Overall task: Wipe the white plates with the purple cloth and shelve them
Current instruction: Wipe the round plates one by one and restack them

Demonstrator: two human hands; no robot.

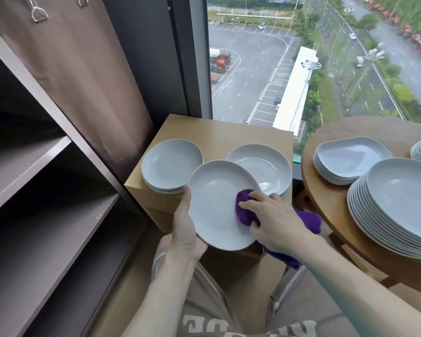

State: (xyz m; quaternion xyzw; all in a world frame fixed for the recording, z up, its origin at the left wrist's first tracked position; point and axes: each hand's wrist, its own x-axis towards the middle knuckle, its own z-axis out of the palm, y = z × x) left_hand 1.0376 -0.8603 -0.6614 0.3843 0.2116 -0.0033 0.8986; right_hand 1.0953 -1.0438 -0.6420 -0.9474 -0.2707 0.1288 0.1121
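My left hand (pixel 186 229) grips a white plate (pixel 216 203) by its left rim, thumb on the edge, and holds it tilted above the small wooden cabinet (pixel 219 132). Bunched on the plate's right side is the purple cloth (pixel 244 210), gripped and pressed down by my right hand (pixel 271 221); the cloth's tail hangs out behind that wrist. Behind the held plate, two stacks of white plates sit on the cabinet, one at the left (pixel 171 164) and one at the right (pixel 265 166).
A dark shelf unit (pixel 46 181) with bare boards fills the left side. At the right, a round wooden table (pixel 326 198) carries three more stacks of white plates. A brown curtain and a tall window stand behind the cabinet.
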